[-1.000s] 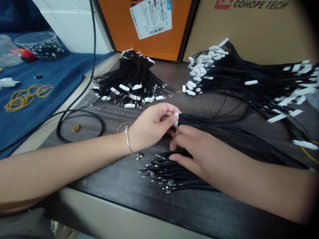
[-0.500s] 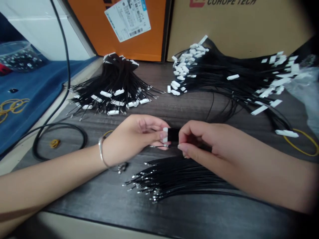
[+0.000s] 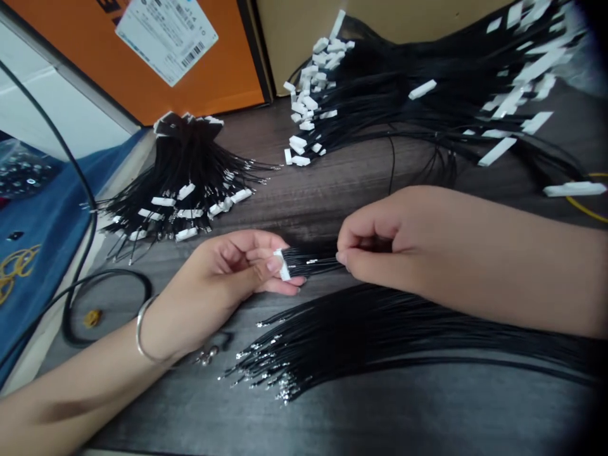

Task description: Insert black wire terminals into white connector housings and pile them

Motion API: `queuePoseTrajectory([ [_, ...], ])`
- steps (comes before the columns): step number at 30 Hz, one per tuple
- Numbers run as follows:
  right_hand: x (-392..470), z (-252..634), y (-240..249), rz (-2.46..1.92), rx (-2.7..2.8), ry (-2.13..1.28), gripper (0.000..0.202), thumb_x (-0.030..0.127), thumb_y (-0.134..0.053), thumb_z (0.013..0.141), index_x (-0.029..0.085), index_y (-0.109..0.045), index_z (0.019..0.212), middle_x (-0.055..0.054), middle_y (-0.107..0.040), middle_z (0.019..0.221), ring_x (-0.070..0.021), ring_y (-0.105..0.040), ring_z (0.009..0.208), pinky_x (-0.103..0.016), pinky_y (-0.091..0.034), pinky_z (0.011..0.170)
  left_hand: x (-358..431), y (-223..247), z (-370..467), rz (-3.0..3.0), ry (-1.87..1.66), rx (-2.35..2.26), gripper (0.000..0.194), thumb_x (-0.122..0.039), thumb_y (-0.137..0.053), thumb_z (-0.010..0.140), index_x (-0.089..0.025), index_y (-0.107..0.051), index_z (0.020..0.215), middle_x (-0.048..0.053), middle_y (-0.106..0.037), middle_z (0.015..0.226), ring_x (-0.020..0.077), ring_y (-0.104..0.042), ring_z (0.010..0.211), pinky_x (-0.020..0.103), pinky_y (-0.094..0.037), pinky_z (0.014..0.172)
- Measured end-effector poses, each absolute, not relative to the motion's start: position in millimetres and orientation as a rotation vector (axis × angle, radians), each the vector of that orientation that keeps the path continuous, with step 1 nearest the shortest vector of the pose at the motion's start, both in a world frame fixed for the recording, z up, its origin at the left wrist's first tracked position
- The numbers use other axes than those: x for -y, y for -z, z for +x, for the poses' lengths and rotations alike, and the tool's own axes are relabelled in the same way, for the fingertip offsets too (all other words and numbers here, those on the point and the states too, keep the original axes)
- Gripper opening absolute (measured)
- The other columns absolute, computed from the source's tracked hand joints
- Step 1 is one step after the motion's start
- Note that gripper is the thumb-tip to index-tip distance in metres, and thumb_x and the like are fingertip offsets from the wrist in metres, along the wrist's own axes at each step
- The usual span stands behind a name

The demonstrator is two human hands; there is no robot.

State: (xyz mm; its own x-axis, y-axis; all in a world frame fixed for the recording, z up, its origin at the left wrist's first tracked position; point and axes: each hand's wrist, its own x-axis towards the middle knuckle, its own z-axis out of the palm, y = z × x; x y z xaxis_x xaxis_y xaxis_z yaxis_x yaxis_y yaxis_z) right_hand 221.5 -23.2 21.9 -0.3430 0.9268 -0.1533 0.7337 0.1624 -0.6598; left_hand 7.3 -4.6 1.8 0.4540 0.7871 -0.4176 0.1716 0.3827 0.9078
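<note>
Left hand (image 3: 206, 285), centre of frame, gripping one white connector (image 3: 284, 267); right hand (image 3: 394, 244), right of centre, fingertips pinched on black wires (image 3: 317, 253); loose wire bundle (image 3: 351, 335), lower centre

An orange cardboard box (image 3: 204, 79) bearing a white printed paper label (image 3: 166, 38) stands just beside a plain brown cardboard box (image 3: 285, 31) at the back. At the left, a thick round black cable (image 3: 66, 320) loops about a small yellow-brown tangle (image 3: 92, 318); nearby, a blue fabric cloth (image 3: 52, 215) bears thin yellow bands (image 3: 21, 256) in overlapping rings.
</note>
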Motion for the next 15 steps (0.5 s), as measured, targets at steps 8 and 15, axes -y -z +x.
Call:
queuePoseTrajectory([
  [8, 17.6, 216.0, -18.3, -1.695, 2.182, -0.955, 0.019, 0.020, -0.060, 0.070, 0.020, -0.058, 0.050, 0.006, -0.049, 0.038, -0.0058, -0.040, 0.029, -0.023, -0.026, 0.029, 4.0, -1.4, 5.7, 1.207, -0.481, -1.059, 0.011, -0.016, -0.063, 0.080, -0.017, -0.060, 0.091, -0.003, -0.065, 0.077, 0.0146, -0.070, 0.074, 0.018, -0.058, 0.073],
  [15, 16.2, 217.5, -17.7, -1.617, 2.146, -0.882, 0.017, 0.018, -0.061, 0.067, 0.020, -0.059, 0.051, 0.008, -0.050, 0.039, -0.0038, -0.040, 0.030, -0.020, -0.027, 0.030, 3.0, -1.2, 6.6, 1.201, -0.470, -1.049, 0.011, -0.016, -0.062, 0.081, -0.015, -0.060, 0.092, -0.003, -0.066, 0.075, 0.0144, -0.070, 0.074, 0.018, -0.058, 0.072],
])
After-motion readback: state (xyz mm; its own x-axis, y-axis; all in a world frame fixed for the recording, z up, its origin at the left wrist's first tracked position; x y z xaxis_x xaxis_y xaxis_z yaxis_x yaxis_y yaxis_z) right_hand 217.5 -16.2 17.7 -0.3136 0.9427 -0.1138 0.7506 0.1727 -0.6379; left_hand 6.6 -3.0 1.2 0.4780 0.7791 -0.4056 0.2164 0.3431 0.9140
